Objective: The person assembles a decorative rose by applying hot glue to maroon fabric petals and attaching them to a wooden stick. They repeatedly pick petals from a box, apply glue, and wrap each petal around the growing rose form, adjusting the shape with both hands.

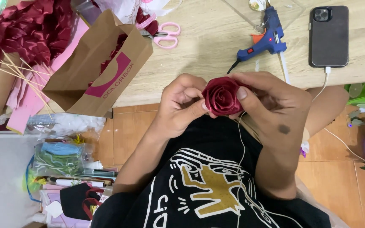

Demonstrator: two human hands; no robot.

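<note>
Beside tipped brown paper bag [93, 71] with pink label — both hands' fingers [189, 110] pinch dark-red ribbon rose [222, 96].

Things lying around on the table and the floor

A blue glue gun [263, 40] lies on the wooden table [216, 50], near a dark phone [328, 36] with a white cord plugged in. Pink scissors [165, 35] sit just beside a brown paper bag [100, 67] that has tipped over. Dark red ribbon roses on thin sticks [20, 33] are piled at the far corner. Clear bags of craft bits [62, 158] lie on the floor.
</note>
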